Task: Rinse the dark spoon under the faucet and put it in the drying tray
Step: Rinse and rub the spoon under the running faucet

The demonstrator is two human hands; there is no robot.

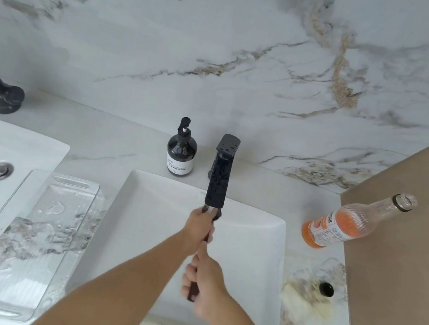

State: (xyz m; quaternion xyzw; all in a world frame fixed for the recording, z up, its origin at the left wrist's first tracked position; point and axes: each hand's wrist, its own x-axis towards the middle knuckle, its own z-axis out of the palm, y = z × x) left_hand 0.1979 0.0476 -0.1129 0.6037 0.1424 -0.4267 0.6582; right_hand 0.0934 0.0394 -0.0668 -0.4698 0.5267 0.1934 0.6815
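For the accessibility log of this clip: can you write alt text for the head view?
Two bare hands hold a dark spoon under a black faucet over a white sink: the left hand at the bowl end, the right hand on the handle. A clear drying tray lies left of the sink.

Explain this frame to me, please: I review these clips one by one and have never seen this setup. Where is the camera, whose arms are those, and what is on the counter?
There is no machine here. One wide-angle camera sits on a person's head, looking down at their bare arms over a white sink. The left hand reaches up under the black faucet and rubs the bowl end of the dark spoon, while the right hand grips its handle. Left of the sink lies a clear drying tray, wet, with nothing on it. Behind stands a dark soap pump bottle. On the right are an open glass bottle of orange drink and a small black cap.
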